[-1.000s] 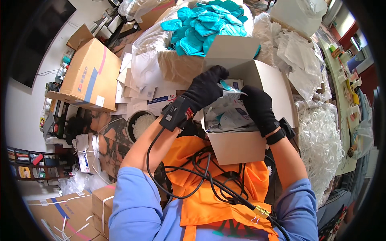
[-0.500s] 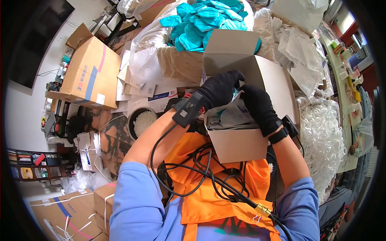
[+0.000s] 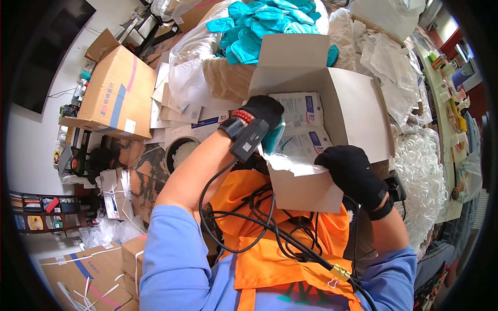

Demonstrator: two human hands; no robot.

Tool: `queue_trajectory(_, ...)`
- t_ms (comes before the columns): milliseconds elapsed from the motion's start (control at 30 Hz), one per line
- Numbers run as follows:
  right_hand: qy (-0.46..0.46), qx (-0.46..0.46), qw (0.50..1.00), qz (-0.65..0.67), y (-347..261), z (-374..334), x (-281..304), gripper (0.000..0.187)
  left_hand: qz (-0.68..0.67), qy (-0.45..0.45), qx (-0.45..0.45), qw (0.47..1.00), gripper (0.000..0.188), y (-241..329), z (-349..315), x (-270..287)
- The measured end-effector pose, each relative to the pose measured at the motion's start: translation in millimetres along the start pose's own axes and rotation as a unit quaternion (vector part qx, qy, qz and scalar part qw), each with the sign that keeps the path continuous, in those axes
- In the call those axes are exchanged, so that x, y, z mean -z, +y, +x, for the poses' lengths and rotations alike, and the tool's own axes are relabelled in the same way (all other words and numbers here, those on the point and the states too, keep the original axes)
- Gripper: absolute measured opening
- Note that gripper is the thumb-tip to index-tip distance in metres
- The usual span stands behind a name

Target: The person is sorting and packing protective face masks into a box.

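An open white carton (image 3: 310,187) stands in front of me, its flaps raised. Flat printed white packets (image 3: 303,111) lie inside it. At the carton's left side, my left hand (image 3: 263,115), in a black glove, is closed against a teal fabric piece (image 3: 272,139) that seems to sit in clear plastic; its fingers are partly hidden. My right hand (image 3: 355,171), also gloved in black, is at the near right corner. Its fingertips pinch the glossy edge of a whitish plastic packet (image 3: 295,164) at the carton's near side.
A heap of teal fabric pieces (image 3: 267,23) fills a plastic-lined box at the far side. Brown cartons (image 3: 118,90) stand left, near a round tub of white bits (image 3: 182,155). White loops (image 3: 417,179) pile up at right. Black cables (image 3: 275,228) hang over my orange apron.
My hands have moved apart: the left toward the carton's left side, the right toward me and down to its near corner. The printed packets inside now show.
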State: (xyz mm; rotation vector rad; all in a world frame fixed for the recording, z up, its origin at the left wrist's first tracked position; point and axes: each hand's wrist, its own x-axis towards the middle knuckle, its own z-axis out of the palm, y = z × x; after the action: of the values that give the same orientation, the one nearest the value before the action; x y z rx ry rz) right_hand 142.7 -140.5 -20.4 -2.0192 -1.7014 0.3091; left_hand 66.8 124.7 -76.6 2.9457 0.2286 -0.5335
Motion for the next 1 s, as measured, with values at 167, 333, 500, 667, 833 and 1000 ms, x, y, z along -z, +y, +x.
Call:
queue_trajectory(167, 0.174, -0.157, 0.944, 0.232, 43.6, 0.1, 33.8, 0.020, -0.216, -0.103, -0.230, 0.943, 0.020, -39.8, 72.7, -61.7)
queue_trajectory(333, 0.345, -0.207, 0.877, 0.261, 125.1, 16.9, 95.7, 0.025, -0.164, -0.169, 0.010, 0.972, 0.023, 17.8, 46.3, 25.9)
queue_trajectory(500, 0.447, -0.312, 0.832, 0.106, 249.0, 30.0, 141.5, 0.071, 0.039, 0.114, 0.021, 0.993, 0.019, -4.2, 83.4, -8.3)
queue_trajectory(667, 0.188, -0.328, 0.869, -0.319, 304.6, 49.3, 131.8, 0.103, 0.005, 0.026, 0.097, 0.995, 0.033, -8.8, 91.6, -10.2)
queue_trajectory(833, -0.002, -0.442, 0.882, -0.167, 372.2, 65.6, 103.6, 0.113, -0.055, -0.035, 0.082, 0.994, 0.050, -12.7, 102.3, -11.0)
queue_trajectory(1000, -0.135, -0.469, 0.856, -0.169, 431.7, 90.8, 62.5, 0.116, -0.046, -0.055, 0.088, 0.994, 0.074, -4.2, 100.8, -10.8)
